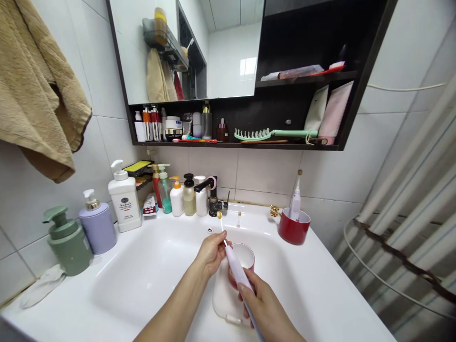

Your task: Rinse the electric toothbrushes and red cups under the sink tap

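Note:
My right hand (265, 301) is wrapped round the pale lilac handle of an electric toothbrush (234, 262), held tilted over the sink (149, 266). Thumb and fingers of my left hand (211, 251) pinch the thin neck at its top, just below the brush head (219, 215) with its yellowish bristle end. Beneath the hands, a red cup with a white inside (246, 254) stands in the basin, partly hidden by the handle and fingers. Under it lies a whitish rectangular tray or lid (221, 299). A small separate brush head (239, 218) stands on the rim behind.
A black faucet (214, 197) rises at the back. Several pump bottles (124, 202) line the left and back rim. At right, another red cup (294, 232) holds a second electric toothbrush (296, 197). A mirrored cabinet (192, 61) hangs above; a brown towel (39, 85) hangs left.

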Tool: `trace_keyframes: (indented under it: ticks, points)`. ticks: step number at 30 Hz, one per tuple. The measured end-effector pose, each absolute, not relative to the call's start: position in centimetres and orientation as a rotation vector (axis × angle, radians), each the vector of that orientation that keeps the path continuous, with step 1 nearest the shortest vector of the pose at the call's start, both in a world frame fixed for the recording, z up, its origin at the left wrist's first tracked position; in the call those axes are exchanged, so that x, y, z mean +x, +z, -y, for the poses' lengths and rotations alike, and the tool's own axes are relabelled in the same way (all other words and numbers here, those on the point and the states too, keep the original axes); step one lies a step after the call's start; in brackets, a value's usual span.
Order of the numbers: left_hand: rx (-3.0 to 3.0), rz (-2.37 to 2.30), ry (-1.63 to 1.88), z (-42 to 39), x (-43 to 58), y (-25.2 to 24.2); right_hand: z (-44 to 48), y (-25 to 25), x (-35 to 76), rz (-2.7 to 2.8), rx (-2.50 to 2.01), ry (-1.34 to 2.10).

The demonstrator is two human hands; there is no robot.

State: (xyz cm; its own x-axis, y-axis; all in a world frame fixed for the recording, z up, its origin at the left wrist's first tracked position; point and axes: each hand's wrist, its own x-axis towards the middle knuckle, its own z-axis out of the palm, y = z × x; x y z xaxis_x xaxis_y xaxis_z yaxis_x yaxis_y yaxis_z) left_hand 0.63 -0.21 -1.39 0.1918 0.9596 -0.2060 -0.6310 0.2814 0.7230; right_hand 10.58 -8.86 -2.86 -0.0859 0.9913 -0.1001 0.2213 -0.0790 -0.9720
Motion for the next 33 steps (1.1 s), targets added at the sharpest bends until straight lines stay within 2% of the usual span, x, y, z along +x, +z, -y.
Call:
trace_keyframes:
  ticks: [6, 18, 33]
  points:
    - [0.546, -0.740, 1.244, 0.4, 1.1, -1.3, 8.6, -3.6, 10.5, 1.394, -1.388, 1.184]
    - [0.582, -0.812, 1.153, 1.6, 2.2, -1.5, 8.7, -3.5, 10.5, 1.270, -1.347, 1.312]
    - [0.885, -0.915, 1.232, 1.2, 1.9, -1.8, 8.9, -3.8, 10.3, 1.251, -1.244, 1.293]
